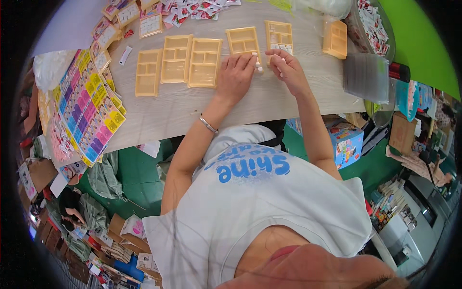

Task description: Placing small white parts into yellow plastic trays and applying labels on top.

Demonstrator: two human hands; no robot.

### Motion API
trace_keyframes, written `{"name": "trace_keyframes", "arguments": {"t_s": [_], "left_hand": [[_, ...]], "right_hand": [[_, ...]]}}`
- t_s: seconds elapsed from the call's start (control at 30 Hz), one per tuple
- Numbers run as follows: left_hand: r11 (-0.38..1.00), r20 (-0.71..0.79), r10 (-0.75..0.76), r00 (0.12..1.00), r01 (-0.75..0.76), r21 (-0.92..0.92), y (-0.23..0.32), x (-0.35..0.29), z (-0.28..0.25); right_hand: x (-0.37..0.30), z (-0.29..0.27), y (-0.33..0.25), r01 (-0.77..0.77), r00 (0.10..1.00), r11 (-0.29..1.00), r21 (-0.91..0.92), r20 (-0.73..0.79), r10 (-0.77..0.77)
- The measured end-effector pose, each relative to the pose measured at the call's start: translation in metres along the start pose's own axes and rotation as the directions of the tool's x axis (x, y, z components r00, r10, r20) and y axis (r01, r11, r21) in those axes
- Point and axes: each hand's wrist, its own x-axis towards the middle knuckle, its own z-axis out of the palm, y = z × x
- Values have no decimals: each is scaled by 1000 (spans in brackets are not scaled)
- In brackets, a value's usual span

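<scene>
My left hand point(236, 76) is closed at the near edge of a pale yellow compartment tray point(242, 33), with small whitish pieces point(258, 65) at its fingertips. Just to the right, my right hand point(288, 72) has its fingers bent together below another yellow tray point(278, 28). White pieces point(285, 48) sit in that tray's near compartments. What the right fingers hold, if anything, is too small to make out. Left of my hands lie three similar trays: one tray point(204, 62) nearest my left hand, a middle tray point(175, 58), and an outer tray point(147, 72).
Printed colourful card sheets point(89, 103) cover the table's left side. Small sachets point(192, 10) and filled trays point(150, 25) lie at the far left. On the right stand stacked yellow trays point(335, 39), clear plastic lids point(366, 77) and a tub of sachets point(374, 31).
</scene>
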Motion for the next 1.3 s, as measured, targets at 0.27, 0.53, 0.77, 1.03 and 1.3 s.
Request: {"name": "trace_keyframes", "arguments": {"t_s": [0.27,0.53,0.77,1.03,1.3], "left_hand": [[990,-57,-51,997,43,-138,2,0,-6],[999,256,26,966,-20,-26,12,-11,-4],[997,253,30,967,-13,-70,16,-21,-7],[988,268,-9,963,49,-143,13,-29,-26],[976,14,-61,998,62,-207,-6,-40,-41]], "right_hand": [[9,0,2,83,995,973,-213,-41,-94],[-4,1,-5,-71,988,967,243,-119,102],[-5,-16,7,-109,990,906,408,-41,138],[-18,-15,0,-6,999,717,697,-23,30],[-39,-22,32,305,796,438,-846,-26,-604]]}}
